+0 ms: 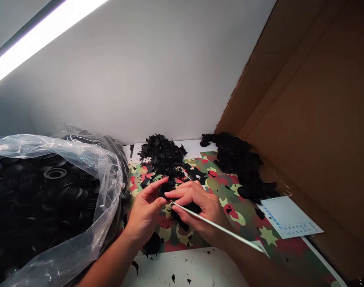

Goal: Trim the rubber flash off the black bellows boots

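Between the thumb and fingers of my left hand point(146, 209) is a small round black rubber part point(166, 190), held above the patterned mat point(218, 183). My right hand point(200, 203) is closed around a long, thin, pale stick-like tool point(218, 227). Its tip meets the near side of the rubber part, and my right fingertips touch the part too. The exact kind of tool does not show. Just beyond the hands rises a heap of black rubber trimmings point(162, 153). Below my left hand lies another dark round piece point(152, 243).
At left, a clear plastic bag point(110, 191) holds many ribbed black rubber parts point(55, 172). A dark clumped pile point(238, 163) lies along the cardboard wall point(313, 131) at right. Near it is a white printed card point(291, 217). Black scraps dot the white surface point(170, 265) in front.
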A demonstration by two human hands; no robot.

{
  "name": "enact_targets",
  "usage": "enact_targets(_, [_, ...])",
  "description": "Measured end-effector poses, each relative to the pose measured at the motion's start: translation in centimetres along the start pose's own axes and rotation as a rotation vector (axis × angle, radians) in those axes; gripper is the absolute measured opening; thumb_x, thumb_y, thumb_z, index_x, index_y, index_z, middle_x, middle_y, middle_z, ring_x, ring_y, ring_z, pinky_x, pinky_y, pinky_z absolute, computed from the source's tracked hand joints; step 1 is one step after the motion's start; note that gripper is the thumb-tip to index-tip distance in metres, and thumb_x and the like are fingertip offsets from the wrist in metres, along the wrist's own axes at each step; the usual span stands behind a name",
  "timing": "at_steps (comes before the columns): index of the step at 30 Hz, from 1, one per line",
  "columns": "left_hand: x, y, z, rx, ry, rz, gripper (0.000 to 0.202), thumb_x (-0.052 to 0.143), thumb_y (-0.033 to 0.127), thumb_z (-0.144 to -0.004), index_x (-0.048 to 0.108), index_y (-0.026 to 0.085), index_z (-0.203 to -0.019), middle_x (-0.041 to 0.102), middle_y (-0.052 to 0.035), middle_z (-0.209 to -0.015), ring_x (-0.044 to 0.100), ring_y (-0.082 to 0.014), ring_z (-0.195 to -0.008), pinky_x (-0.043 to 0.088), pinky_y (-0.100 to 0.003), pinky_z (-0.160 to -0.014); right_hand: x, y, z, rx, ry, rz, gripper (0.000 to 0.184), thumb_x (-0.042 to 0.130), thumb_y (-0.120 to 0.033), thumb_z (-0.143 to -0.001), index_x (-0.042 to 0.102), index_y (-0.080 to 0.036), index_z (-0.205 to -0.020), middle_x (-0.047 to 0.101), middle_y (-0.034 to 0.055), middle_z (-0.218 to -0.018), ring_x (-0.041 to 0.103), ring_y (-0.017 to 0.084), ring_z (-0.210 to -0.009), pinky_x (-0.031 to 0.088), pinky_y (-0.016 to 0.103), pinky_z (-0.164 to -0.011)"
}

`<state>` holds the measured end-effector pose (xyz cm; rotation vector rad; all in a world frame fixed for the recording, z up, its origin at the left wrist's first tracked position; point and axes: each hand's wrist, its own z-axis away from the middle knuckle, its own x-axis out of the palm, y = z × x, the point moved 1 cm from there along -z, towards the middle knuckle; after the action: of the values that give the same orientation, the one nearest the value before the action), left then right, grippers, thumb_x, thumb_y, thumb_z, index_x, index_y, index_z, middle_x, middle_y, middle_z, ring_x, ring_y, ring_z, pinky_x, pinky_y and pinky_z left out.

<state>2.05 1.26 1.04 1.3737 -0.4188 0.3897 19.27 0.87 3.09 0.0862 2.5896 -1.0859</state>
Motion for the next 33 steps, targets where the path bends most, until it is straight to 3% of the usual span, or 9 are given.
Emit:
enact_targets(7, [-0.2,-0.1,-0.1,0.03,0.009,-0.029,0.055,0.102,0.039,-0.046,0.086,0.026,-0.097,0.078,-0.0054,-0.092,0.066,-0.0132,-0.073,0.053,-0.022,-0.067,0.0,0.3,0.1,0.0,-0.013,0.032,0.012,0.064,-0.019,-0.095,0.063,-0.026,-0.086,0.082,0.002,-0.104,0.074,0.022,-0.092,0.05,0.046,-0.101])
enact_targets(13, [-0.5,-0.4,-0.1,0.021,0.053,-0.032,0.056,0.102,0.038,-0.045,0.085,0.026,-0.097,0.079,-0.0051,-0.097,0.069,-0.0167,-0.089,0.054,-0.022,-0.077,0.6,-0.1,0.0,-0.054,0.004,0.106,0.013,0.062,-0.015,-0.096,0.063,-0.026,-0.089,0.082,0.0002,-0.102,0.075,0.019,-0.089,0.05,0.04,-0.09])
enact_targets(17, [-0.2,-0.2,0.1,0.038,0.079,0.009,0.054,0.103,0.036,-0.044,0.086,0.027,-0.095,0.081,-0.0042,-0.095,0.071,-0.0162,-0.087,0.056,-0.022,-0.078,0.8,0.4,0.0,-0.202,0.214,0.368,0.017,0.057,-0.01,-0.097,0.064,-0.025,-0.094,0.082,0.0003,-0.098,0.073,0.018,-0.083,0.043,0.039,-0.087])
enact_targets(19, [0.0,0.0,0.1,0.068,0.064,0.027,0.054,0.102,0.035,-0.046,0.085,0.027,-0.097,0.082,-0.0054,-0.099,0.072,-0.0172,-0.087,0.058,-0.023,-0.078,0.2,0.7,-0.1,-0.191,0.312,0.447,0.017,0.059,-0.009,-0.096,0.064,-0.025,-0.09,0.082,0.0011,-0.101,0.073,0.019,-0.085,0.041,0.041,-0.089])
enact_targets(22, [-0.1,0.1,0.0,0.082,0.033,0.025,0.055,0.102,0.035,-0.048,0.085,0.027,-0.1,0.082,-0.0067,-0.102,0.073,-0.0181,-0.09,0.058,-0.023,-0.079,-0.7,0.8,-0.2,-0.003,0.327,0.28,0.015,0.065,-0.012,-0.094,0.065,-0.025,-0.085,0.082,0.0017,-0.104,0.074,0.02,-0.09,0.045,0.041,-0.091])
enact_targets(26, [-0.6,-0.4,-0.2,0.055,0.045,0.027,0.057,0.102,0.034,-0.046,0.085,0.026,-0.1,0.082,-0.0049,-0.093,0.072,-0.0167,-0.083,0.056,-0.024,-0.077,-0.4,0.4,0.0,0.264,0.18,-0.132,0.015,0.068,-0.023,-0.092,0.067,-0.025,-0.078,0.082,0.003,-0.098,0.074,0.022,-0.09,0.054,0.039,-0.084])
enact_targets(29, [-0.8,-0.6,-0.2,0.039,0.055,0.013,0.059,0.102,0.034,-0.046,0.084,0.025,-0.102,0.081,-0.0039,-0.092,0.07,-0.0159,-0.082,0.055,-0.023,-0.077,0.3,0.1,0.2,0.299,0.084,-0.233,0.015,0.071,-0.027,-0.091,0.068,-0.025,-0.076,0.083,0.0038,-0.096,0.074,0.023,-0.089,0.056,0.041,-0.084])
enact_targets(33, [-0.6,-0.4,-0.2,0.017,0.033,-0.012,0.06,0.102,0.037,-0.045,0.085,0.026,-0.101,0.08,-0.0045,-0.091,0.069,-0.017,-0.083,0.053,-0.024,-0.076,0.5,0.1,0.3,0.296,0.058,-0.261,0.014,0.071,-0.027,-0.091,0.068,-0.026,-0.077,0.082,0.0032,-0.097,0.074,0.023,-0.09,0.055,0.043,-0.087])
